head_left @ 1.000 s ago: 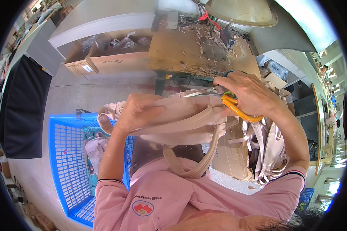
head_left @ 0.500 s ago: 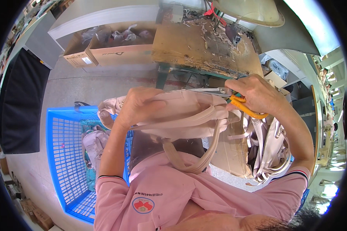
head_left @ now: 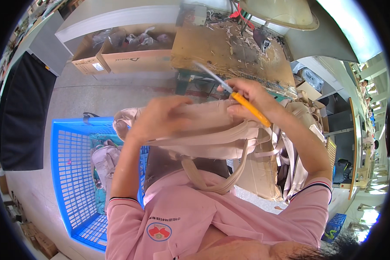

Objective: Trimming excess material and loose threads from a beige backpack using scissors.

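Observation:
A beige fabric bag (head_left: 203, 143) with long straps lies across my lap, its upper edge turned away from me. On its left part rests my left hand (head_left: 160, 117), its fingers smeared by motion. My right hand (head_left: 251, 99) is closed around scissors (head_left: 249, 108) with yellow-orange handles, their blades pointing up and to the left, beyond the bag's far edge. The thumb of that same hand presses near the bag's upper edge. One strap (head_left: 221, 184) loops down over my pink shirt.
A blue plastic crate (head_left: 76, 182) with a pale lilac bag inside stands at my left. At right, a cardboard box (head_left: 258, 175) holds more beige bags. Ahead is a worn wooden worktable (head_left: 221, 47) strewn with scraps, beside cartons of plastic-wrapped items (head_left: 141, 41).
My right hand has moved left with the scissors, which now point up over the far edge instead of lying along it. My left hand has shifted slightly and blurred.

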`<state>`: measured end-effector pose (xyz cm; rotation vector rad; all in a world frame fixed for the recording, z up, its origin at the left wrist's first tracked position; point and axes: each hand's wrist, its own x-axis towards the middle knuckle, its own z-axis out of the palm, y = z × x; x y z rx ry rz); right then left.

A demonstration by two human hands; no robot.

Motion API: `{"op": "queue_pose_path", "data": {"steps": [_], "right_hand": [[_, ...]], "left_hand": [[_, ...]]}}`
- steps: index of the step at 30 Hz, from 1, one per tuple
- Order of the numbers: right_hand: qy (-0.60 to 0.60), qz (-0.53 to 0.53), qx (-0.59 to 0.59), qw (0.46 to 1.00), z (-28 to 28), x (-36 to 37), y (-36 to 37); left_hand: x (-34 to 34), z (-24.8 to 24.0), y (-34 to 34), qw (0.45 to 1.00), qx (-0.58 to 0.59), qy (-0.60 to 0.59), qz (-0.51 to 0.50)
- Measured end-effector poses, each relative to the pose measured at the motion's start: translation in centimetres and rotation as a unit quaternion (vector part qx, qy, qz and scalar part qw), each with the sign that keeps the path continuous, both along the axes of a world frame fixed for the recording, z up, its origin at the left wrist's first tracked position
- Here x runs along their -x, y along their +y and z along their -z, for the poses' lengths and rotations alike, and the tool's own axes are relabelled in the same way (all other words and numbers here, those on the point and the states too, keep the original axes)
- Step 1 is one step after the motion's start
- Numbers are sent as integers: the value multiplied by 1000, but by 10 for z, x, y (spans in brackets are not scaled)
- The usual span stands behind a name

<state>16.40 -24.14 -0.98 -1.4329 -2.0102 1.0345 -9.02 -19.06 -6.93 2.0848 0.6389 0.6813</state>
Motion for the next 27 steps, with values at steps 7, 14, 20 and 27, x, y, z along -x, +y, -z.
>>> {"op": "queue_pose_path", "data": {"steps": [7, 14, 20, 27], "right_hand": [[83, 63, 47, 993, 10, -18, -3], [70, 97, 40, 992, 14, -24, -14], [-91, 110, 32, 989, -12, -41, -36], [-326, 28, -35, 944, -40, -56, -48]], "left_hand": [[82, 63, 30, 975, 30, 49, -216], [59, 147, 31, 869, 336, -311, -185], [47, 141, 27, 811, 382, -418, -147], [47, 134, 24, 812, 380, -428, -117]]}}
